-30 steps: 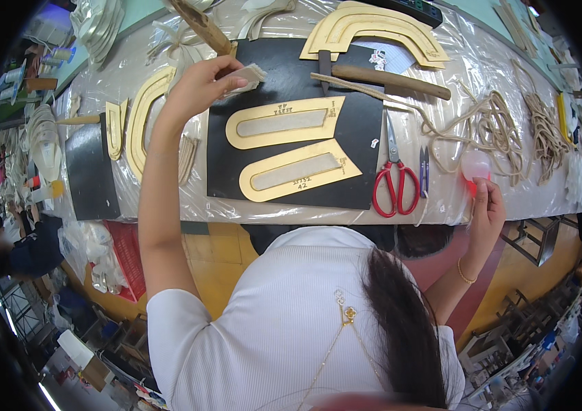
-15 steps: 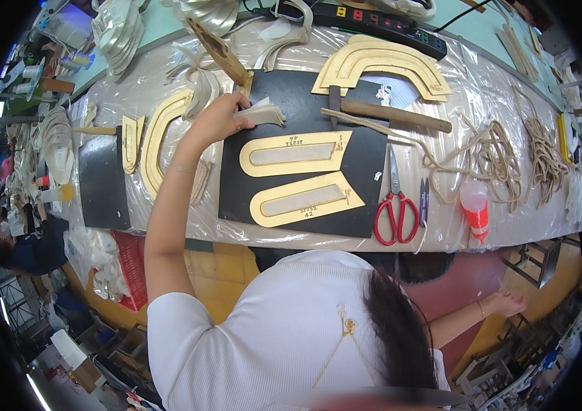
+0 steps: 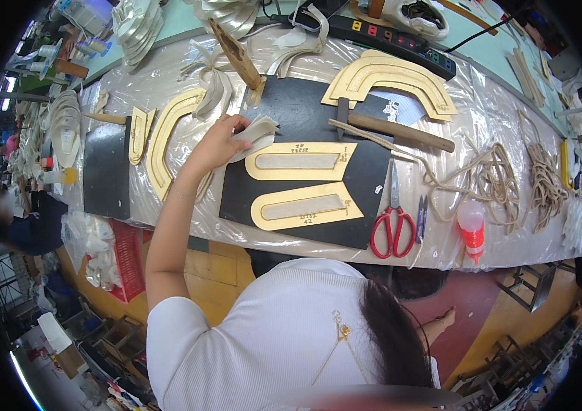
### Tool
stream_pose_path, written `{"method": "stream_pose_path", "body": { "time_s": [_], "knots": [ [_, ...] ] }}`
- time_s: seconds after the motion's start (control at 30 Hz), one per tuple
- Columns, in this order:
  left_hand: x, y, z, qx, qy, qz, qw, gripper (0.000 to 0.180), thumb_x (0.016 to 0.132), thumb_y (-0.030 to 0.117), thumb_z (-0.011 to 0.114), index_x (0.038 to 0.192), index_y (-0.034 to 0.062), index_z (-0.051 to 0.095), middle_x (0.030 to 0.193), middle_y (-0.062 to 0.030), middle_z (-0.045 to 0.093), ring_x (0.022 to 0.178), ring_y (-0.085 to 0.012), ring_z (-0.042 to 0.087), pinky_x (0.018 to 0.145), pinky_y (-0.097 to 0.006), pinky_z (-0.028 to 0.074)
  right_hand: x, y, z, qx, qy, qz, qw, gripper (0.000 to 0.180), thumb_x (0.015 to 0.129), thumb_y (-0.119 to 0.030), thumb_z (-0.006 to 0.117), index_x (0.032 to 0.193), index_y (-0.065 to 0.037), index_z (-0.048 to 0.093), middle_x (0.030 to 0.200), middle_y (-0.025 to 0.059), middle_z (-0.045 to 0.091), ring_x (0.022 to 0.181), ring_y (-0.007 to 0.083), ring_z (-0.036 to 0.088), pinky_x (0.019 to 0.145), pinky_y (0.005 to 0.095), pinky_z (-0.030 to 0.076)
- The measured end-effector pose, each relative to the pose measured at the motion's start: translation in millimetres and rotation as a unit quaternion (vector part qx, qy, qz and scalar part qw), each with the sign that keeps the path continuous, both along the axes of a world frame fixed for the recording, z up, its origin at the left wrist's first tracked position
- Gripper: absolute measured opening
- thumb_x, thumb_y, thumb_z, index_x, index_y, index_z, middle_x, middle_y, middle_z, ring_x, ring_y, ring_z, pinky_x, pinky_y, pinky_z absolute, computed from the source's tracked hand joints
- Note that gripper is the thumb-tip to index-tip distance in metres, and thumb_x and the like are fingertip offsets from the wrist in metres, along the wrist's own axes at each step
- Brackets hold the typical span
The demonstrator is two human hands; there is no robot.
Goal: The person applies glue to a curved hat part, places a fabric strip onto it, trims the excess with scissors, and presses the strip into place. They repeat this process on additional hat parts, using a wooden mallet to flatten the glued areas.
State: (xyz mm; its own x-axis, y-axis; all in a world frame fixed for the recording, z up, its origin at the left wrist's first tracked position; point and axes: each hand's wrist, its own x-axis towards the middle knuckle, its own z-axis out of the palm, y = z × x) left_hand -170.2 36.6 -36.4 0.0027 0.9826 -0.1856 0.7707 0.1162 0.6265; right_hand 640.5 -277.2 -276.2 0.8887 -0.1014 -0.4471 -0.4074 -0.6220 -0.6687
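My left hand (image 3: 217, 142) reaches out over the plastic-covered table (image 3: 510, 250) and is shut on a small stack of pale cut fabric pieces (image 3: 255, 130) at the upper left corner of a black cutting mat (image 3: 236, 198). Two gold U-shaped templates (image 3: 298, 161) (image 3: 304, 209) lie on the mat just right of that hand. My right hand (image 3: 445, 319) hangs low beside my body, under the table's edge. It is small and partly hidden, so its fingers cannot be read.
Red scissors (image 3: 392, 231), a clear bottle with a red cap (image 3: 472, 229) and tangled cords (image 3: 493, 179) lie to the right. A wooden-handled tool (image 3: 409, 134) and gold arch templates (image 3: 390, 79) sit behind the mat. Another person (image 3: 27, 222) sits at far left.
My right hand has dropped from the table's edge by the bottle to below the table. My left hand still holds the pale pieces at the mat's corner.
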Motion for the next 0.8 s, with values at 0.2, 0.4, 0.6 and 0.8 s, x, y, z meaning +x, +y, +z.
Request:
{"method": "stream_pose_path", "body": {
  "time_s": [0.2,0.4,0.6,0.8],
  "knots": [
    [-7,-2,0,-0.090,-0.173,0.088,0.977,0.038,0.086,0.006,0.072,0.121,-0.0013,0.058,0.104,-0.0067,0.063,0.094,-0.0139,0.057,0.084,-0.027,0.047,36,50,75,0.001,-0.265,0.097,0.959,0.043,0.091,-0.025,0.063,0.116,0.010,0.066,0.117,0.0152,0.067,0.103,0.0253,0.063,0.094,0.0372,0.049],
    [-7,-1,6,-0.028,-0.222,0.052,0.973,0.036,0.088,0.011,0.071,0.120,-0.0020,0.059,0.103,-0.0066,0.062,0.092,-0.0151,0.057,0.085,-0.029,0.047,-6,139,186,0.020,-0.434,0.227,0.871,0.037,0.096,-0.027,0.061,0.118,0.002,0.069,0.117,0.0134,0.070,0.106,0.0240,0.064,0.096,0.0341,0.048],
    [4,1,1,-0.035,-0.022,-0.040,0.998,0.032,0.082,0.011,0.074,0.111,0.0029,0.062,0.104,-0.0174,0.062,0.098,-0.0325,0.061,0.088,-0.039,0.048,-69,208,258,0.091,-0.474,0.313,0.818,0.035,0.100,-0.026,0.059,0.118,0.002,0.068,0.115,0.0113,0.069,0.104,0.0202,0.063,0.096,0.0316,0.047],
    [17,-5,2,-0.019,0.004,-0.028,0.999,0.033,0.077,0.006,0.077,0.107,0.0035,0.061,0.090,-0.0135,0.058,0.089,-0.0312,0.059,0.080,-0.038,0.047,-163,255,310,0.164,-0.489,0.351,0.781,0.031,0.101,-0.022,0.058,0.117,0.003,0.066,0.116,0.0106,0.067,0.106,0.0200,0.062,0.097,0.0315,0.046]
  ]
}}
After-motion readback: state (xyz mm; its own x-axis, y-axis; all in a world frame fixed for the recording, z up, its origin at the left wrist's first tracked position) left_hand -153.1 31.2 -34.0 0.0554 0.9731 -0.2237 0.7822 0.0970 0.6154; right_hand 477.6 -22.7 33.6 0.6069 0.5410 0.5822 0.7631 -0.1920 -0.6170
